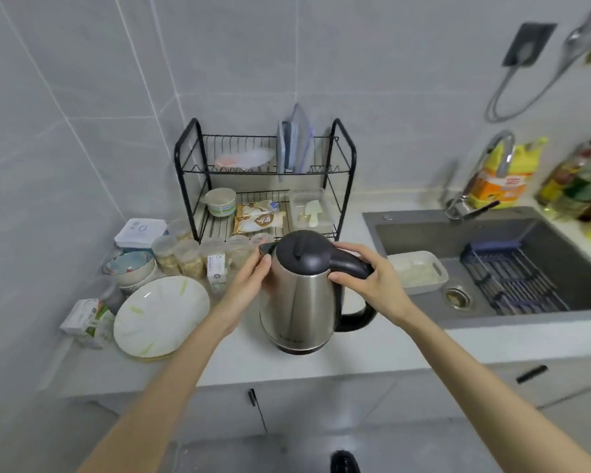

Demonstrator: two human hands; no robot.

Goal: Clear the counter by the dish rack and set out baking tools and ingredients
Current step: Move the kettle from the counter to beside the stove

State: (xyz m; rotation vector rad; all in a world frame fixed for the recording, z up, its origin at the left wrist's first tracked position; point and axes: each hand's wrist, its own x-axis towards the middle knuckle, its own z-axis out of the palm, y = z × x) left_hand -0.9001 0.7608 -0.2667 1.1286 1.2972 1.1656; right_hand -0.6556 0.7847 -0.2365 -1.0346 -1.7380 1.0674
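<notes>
A steel electric kettle point(299, 308) with a black lid and handle stands on the pale counter point(239, 363) in front of the black two-tier dish rack point(185, 172). My right hand point(369, 278) is wrapped around the top of the kettle's handle. My left hand point(249, 285) presses against the kettle's left side just under the spout. On the rack's lower shelf lie a small bowl point(220, 201), a food packet point(256, 218) and a clear box holding a pale spatula point(311, 209).
Left of the kettle are stacked white plates point(161, 315), bowls point(130, 268), several clear jars of grains point(188, 257), a small carton point(216, 268) and boxes point(82, 319). To the right is a grey sink point(492, 268) with a white dish and a blue drainer; bottles stand behind the tap.
</notes>
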